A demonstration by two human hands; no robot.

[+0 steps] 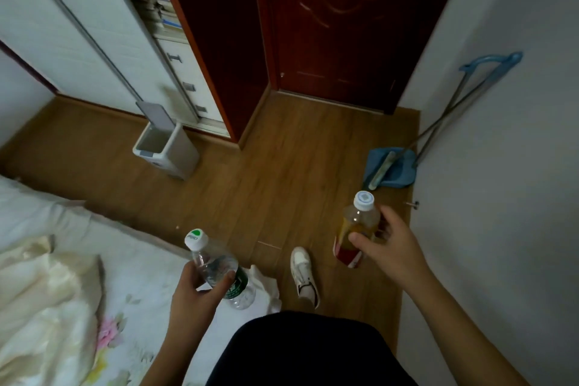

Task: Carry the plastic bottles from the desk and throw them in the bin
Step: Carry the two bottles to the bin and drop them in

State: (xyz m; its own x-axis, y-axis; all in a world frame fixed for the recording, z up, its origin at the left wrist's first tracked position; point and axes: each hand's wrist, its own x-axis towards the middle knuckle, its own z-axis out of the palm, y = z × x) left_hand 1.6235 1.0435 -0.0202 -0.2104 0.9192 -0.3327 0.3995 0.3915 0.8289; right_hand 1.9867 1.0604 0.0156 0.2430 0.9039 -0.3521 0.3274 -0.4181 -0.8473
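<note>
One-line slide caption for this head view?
Left hand and right hand each carry a capped bottle toward the open bin.

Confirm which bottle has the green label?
The clear bottle in the left hand; the bottle in the right hand is the orange-tinted bottle with a red label.

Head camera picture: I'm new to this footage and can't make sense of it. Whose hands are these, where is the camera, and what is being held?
No machine here: a person wears one wide-angle camera on the head, looking down at their own hands. The left hand grips a clear water bottle with a green label. The right hand grips a bottle with yellowish drink and a red label. On the wooden floor ahead stands a white bin, lid up. A bed lies left; a blue dustpan and broom lean on the right wall.
</note>
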